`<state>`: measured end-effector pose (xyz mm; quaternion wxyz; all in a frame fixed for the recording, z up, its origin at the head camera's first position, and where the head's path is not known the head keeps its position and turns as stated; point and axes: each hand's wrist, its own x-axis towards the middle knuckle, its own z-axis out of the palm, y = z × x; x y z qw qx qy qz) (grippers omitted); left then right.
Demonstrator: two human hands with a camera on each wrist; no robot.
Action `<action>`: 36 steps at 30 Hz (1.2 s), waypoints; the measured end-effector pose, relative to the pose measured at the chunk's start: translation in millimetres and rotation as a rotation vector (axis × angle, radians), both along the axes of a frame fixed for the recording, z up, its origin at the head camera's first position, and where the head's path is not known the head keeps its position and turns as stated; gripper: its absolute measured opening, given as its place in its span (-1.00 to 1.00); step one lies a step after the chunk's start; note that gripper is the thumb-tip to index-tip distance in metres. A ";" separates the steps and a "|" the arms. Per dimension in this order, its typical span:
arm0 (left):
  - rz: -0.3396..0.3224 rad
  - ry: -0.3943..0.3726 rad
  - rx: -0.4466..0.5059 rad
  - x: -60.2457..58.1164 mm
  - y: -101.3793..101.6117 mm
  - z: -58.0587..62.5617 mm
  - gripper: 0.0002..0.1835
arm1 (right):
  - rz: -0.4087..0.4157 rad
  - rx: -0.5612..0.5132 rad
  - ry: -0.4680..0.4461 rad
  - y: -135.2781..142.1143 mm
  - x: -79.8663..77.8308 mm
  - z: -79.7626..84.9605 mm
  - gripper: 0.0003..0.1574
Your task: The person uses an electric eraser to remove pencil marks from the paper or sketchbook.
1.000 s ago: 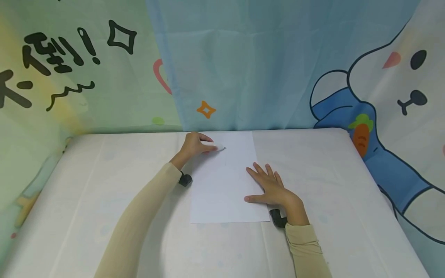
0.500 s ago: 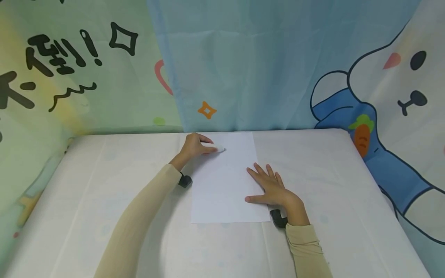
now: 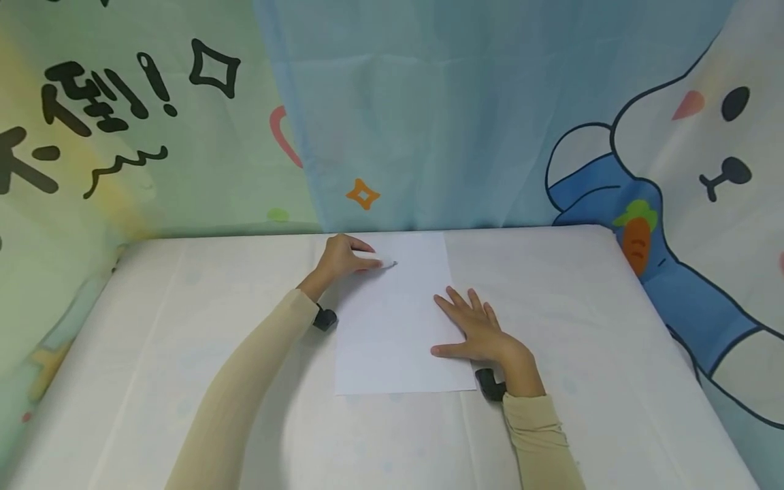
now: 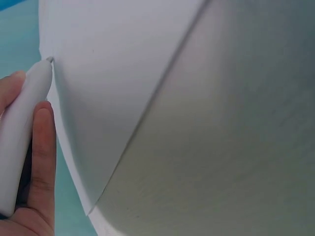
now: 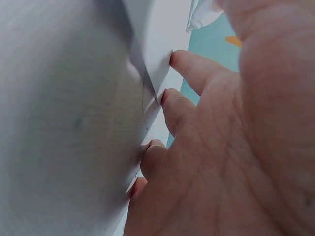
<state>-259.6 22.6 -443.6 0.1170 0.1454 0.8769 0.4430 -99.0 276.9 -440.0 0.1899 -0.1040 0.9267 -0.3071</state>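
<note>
Near the table's far edge, my left hand (image 3: 343,257) pinches a thick white pen (image 3: 387,260) between thumb and fingers. The pen's small grey tip points right, right at the surface of a white sheet of paper (image 3: 398,333). In the left wrist view the pen (image 4: 22,123) has a smooth, fat body tapering to that tip. My right hand (image 3: 480,335) lies spread on the sheet's right edge, thumb and fingertips pressing it and holding nothing. The right wrist view shows its fingertips (image 5: 173,101) along the paper's edge, with the pen's front end (image 5: 204,14) beyond.
A white cloth covers the table (image 3: 202,327). Behind it hangs a printed curtain (image 3: 429,136) with black lettering, stars and a rabbit figure. A black wrist device (image 3: 325,318) sits on the left wrist, another black device (image 3: 490,384) on the right.
</note>
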 end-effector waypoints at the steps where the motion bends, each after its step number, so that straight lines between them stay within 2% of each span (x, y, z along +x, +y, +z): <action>1: -0.002 0.001 0.003 0.1 0.3 0.2 -0.67 | -0.002 0.000 0.002 0.5 -0.1 0.1 0.26; 14: -0.030 0.018 -0.021 0.6 3.2 0.5 -0.68 | -0.002 -0.004 0.005 2.8 -0.2 -0.2 0.27; 27: -0.008 0.018 -0.039 1.8 2.7 4.5 -0.67 | -0.001 -0.015 0.005 3.7 -0.9 2.1 0.26; 36: -0.016 0.019 -0.031 1.8 1.9 1.5 -0.67 | -0.006 -0.027 -0.002 1.7 0.9 1.8 0.26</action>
